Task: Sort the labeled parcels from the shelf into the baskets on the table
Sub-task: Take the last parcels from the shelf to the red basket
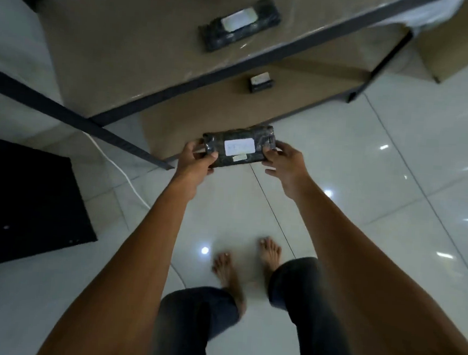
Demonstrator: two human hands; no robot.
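Note:
I hold a black wrapped parcel (239, 145) with a white label facing up, out in front of me above the floor. My left hand (193, 160) grips its left end, thumb on top. My right hand (283, 161) pinches its right end. A longer black parcel with a white label (239, 23) lies on the upper board of the shelf (124, 56). On the lower board sits a small black labeled parcel (260, 82). No baskets or table are in view.
The shelf has dark metal rails (64, 113) and posts. A dark mat or block (23, 202) lies on the floor at the left, with a white cable (126, 177) beside it. Glossy white tiles surround my bare feet (246, 259). A cardboard box (455, 52) stands at the right.

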